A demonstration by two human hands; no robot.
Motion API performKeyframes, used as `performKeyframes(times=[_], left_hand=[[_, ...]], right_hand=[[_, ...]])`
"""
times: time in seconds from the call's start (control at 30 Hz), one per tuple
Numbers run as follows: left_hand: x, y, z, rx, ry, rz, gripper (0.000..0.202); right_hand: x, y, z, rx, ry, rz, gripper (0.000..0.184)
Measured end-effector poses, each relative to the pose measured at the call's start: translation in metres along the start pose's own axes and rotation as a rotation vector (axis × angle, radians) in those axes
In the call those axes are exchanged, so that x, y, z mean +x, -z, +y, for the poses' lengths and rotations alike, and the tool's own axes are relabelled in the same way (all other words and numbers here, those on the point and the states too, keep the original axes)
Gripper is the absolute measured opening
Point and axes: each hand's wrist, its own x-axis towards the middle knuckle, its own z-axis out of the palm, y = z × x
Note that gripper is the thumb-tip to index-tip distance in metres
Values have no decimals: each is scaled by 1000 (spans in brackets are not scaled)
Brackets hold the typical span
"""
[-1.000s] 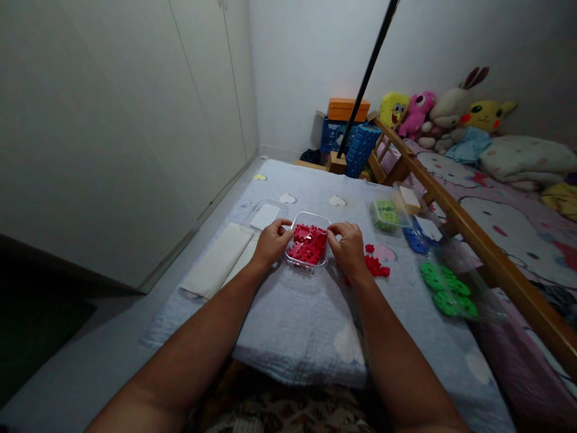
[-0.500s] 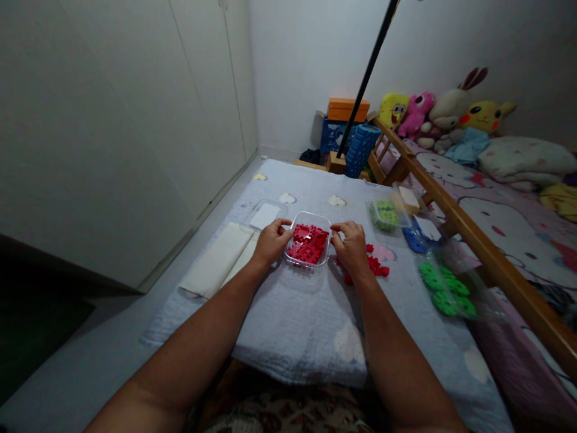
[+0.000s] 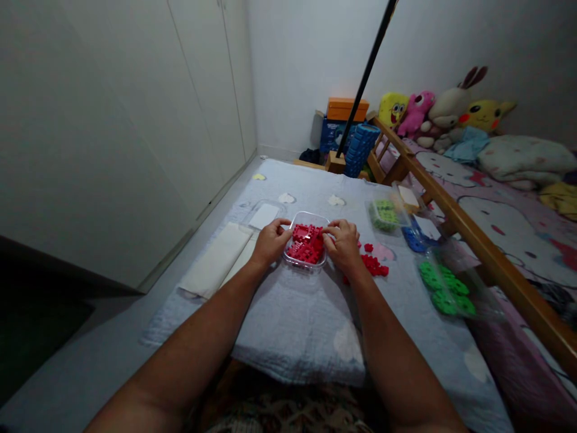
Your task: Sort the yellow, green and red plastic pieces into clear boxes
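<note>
A clear plastic container (image 3: 305, 264) stands on the cloth in front of me, with red interlocking building blocks (image 3: 305, 245) inside. My left hand (image 3: 271, 242) pinches its left rim between thumb and fingers. Over the right rim, my right hand (image 3: 341, 242) reaches in with bent fingers, closed at the red blocks along the right side; the fingertips partly hide what they grip. More loose red blocks (image 3: 374, 265) lie on the cloth to the right of my right hand, some hidden behind the wrist.
A clear lid with a white label (image 3: 264, 216) and a folded cream cloth (image 3: 217, 258) lie at left. On the right are a tub of light green blocks (image 3: 384, 215), blue pieces (image 3: 413, 239) and a bag of green pieces (image 3: 446, 288). A wooden bed rail (image 3: 478, 240) borders the table.
My right hand has shifted left from the container's right rim, and its fingers now reach inside onto the red blocks. My left hand and the container have stayed in place.
</note>
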Motion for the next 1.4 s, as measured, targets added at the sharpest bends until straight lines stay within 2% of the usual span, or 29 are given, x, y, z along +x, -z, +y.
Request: performKeyframes(times=[0.3, 0.5, 0.63, 0.8, 0.93, 1.03, 1.17, 1.3, 1.4], left_hand=[[0, 0, 1, -1, 5, 4, 34], [0, 0, 1, -14, 18, 1, 35], [0, 0, 3, -3, 14, 1, 34], [-1, 0, 5, -5, 25, 4, 33], [0, 0, 2, -21, 21, 0, 34], [1, -1, -2, -22, 9, -3, 34], [1, -1, -2, -10, -6, -4, 34], [0, 0, 1, -9, 9, -6, 34], [0, 0, 1, -14, 14, -7, 34]], right_hand=[[-1, 0, 4, 3, 6, 35, 24], [2, 15, 19, -27, -131, 110, 31], [-3, 19, 31, -154, -206, -9, 25], [-9, 13, 34, -282, -161, -152, 16], [-11, 10, 31, -300, -147, -188, 11], [-10, 11, 30, -290, -182, -151, 11], [-4, 15, 32, -198, -234, -33, 14], [-1, 17, 25, 43, -163, 70, 17], [-2, 18, 12, 134, -79, 111, 17]])
